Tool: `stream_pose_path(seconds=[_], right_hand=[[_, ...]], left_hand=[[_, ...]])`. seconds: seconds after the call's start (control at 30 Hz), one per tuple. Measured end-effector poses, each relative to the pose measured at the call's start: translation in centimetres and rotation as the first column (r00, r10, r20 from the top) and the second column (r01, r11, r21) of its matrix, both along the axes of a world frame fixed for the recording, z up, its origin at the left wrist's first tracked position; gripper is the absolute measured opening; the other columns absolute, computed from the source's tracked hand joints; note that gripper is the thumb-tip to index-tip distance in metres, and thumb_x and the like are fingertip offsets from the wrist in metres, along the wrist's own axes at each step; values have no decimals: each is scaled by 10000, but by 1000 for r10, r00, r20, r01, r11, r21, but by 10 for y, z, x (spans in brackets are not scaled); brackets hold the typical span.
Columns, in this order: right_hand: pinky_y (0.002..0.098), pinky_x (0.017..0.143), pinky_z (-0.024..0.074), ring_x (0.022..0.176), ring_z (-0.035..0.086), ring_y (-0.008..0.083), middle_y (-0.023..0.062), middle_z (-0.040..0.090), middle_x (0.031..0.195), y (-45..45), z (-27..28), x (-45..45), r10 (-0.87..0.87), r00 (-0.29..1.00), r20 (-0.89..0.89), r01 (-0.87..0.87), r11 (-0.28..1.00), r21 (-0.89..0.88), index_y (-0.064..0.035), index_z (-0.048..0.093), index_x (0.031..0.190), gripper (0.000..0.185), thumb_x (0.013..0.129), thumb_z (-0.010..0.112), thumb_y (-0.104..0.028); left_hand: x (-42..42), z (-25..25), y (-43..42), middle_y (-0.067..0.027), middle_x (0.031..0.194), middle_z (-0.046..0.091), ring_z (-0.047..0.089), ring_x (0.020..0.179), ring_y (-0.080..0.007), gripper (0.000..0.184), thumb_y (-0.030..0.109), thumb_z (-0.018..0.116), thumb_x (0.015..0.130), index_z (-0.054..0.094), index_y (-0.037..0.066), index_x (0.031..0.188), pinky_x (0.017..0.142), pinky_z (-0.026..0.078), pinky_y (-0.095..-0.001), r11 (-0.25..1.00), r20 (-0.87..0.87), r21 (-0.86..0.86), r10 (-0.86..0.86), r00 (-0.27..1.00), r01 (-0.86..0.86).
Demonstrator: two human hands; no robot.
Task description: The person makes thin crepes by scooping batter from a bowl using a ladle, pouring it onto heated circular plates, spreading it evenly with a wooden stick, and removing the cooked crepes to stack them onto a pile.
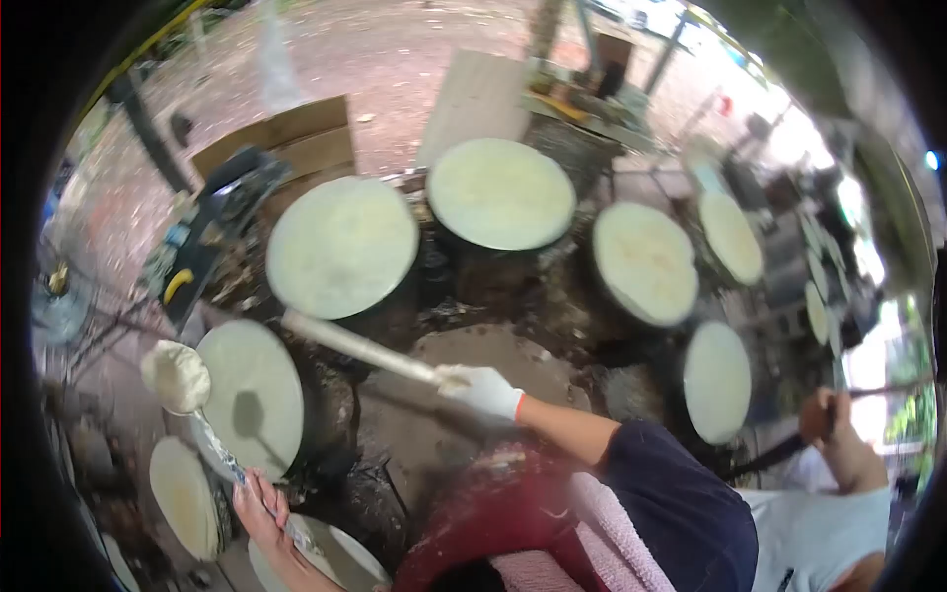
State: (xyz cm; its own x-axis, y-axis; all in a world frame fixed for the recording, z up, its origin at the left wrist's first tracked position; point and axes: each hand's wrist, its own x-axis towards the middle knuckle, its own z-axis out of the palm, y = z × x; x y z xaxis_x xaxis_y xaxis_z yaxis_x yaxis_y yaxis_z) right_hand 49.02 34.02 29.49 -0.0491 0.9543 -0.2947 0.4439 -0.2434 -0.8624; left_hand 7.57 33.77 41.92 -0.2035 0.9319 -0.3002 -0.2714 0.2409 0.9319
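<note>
My left hand (pixel 266 508), bare, grips the handle of a ladle (pixel 178 378) at the lower left. Pale batter coats the ladle's bowl, which is over the left edge of a pale round pan surface (pixel 247 400). My right hand (pixel 478 390), in a white glove, is closed round the end of a long pale stick (pixel 365 347) near the middle. The stick slants up and left towards a large round pan with a pale, smooth top (pixel 342 247). Its far end is blurred.
More pale round pans stand in an arc, at the back (pixel 501 193), right (pixel 645 264) and far right (pixel 717 383). An open cardboard box (pixel 316 143) is behind. A co-worker's hand (pixel 834 429) holds a dark rod at the right. A pink towel (pixel 621 523) hangs close by.
</note>
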Motion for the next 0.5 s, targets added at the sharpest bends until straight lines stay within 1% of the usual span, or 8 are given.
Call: stream_pose_path(seconds=[0.03, 0.07, 0.1, 0.17, 0.23, 0.3, 0.37, 0.5], right_hand=[[312, 861, 495, 1001, 653, 230, 133, 679, 1106, -14, 8, 26, -193, 980, -49, 191, 981, -35, -146, 574, 1299, 478, 873, 662, -343], [305, 831, 506, 964, 662, 243, 148, 679, 1079, -29, 19, 51, -359, 932, -48, 355, 932, -71, -118, 554, 1316, 561, 844, 688, -391], [304, 841, 500, 970, 661, 238, 175, 677, 1056, -42, 32, 78, -426, 881, 207, 429, 903, 29, -80, 510, 1347, 684, 803, 717, -439], [356, 865, 506, 1010, 649, 319, 200, 659, 1094, -67, 22, 142, -498, 747, 439, 499, 858, 124, -78, 487, 1348, 738, 764, 707, -472], [422, 817, 506, 941, 639, 344, 150, 660, 1051, -77, 22, 210, -536, 638, 553, 597, 798, 85, -183, 576, 1220, 453, 810, 654, -358], [437, 763, 499, 872, 615, 337, 124, 631, 944, -91, -14, 280, -600, 464, 651, 469, 790, 394, -199, 570, 1240, 477, 793, 696, -306], [425, 778, 495, 906, 593, 320, 101, 624, 964, -88, 6, 317, -528, 352, 773, 439, 822, 362, -178, 565, 1249, 512, 778, 709, -319], [394, 777, 497, 919, 582, 293, 95, 632, 993, -81, -24, 385, -449, 403, 797, 218, 893, 393, -184, 574, 1254, 525, 750, 711, -237]], left_hand=[[6, -2, 2, 12, 629, 399, 317, 388, -53, 212, 217, 404, 1027, 496, 29, 989, 318, 245, -207, 995, 42, -14, -100, 994, 101], [17, -4, 4, 8, 626, 403, 321, 376, -60, 235, 224, 376, 1032, 486, 17, 1017, 320, 241, -216, 981, 283, -10, -183, 942, 194], [30, -9, 6, 3, 623, 407, 324, 365, -67, 261, 231, 347, 1037, 476, 4, 1044, 322, 236, -224, 961, 502, 5, -241, 831, 276], [67, -24, 14, -17, 618, 418, 353, 345, -91, 322, 232, 271, 1044, 422, -41, 1122, 336, 231, -256, 922, 914, -44, -118, 388, 384], [124, -29, 22, -25, 625, 424, 370, 353, -93, 299, 200, 283, 1035, 413, -56, 1120, 349, 245, -261, 814, 980, -71, -51, 193, 576], [177, -27, 22, -32, 628, 431, 377, 357, -93, 282, 165, 285, 1026, 406, -73, 1115, 361, 246, -258, 777, 982, -102, -19, 186, 621], [235, -22, 21, -37, 640, 444, 396, 360, -79, 271, 139, 297, 1021, 407, -95, 1103, 378, 230, -240, 751, 985, -35, -85, 149, 659], [333, 12, 16, -34, 643, 443, 389, 350, -49, 273, 136, 306, 1024, 401, -115, 1074, 374, 212, -224, 723, 961, -3, -188, 201, 690]])
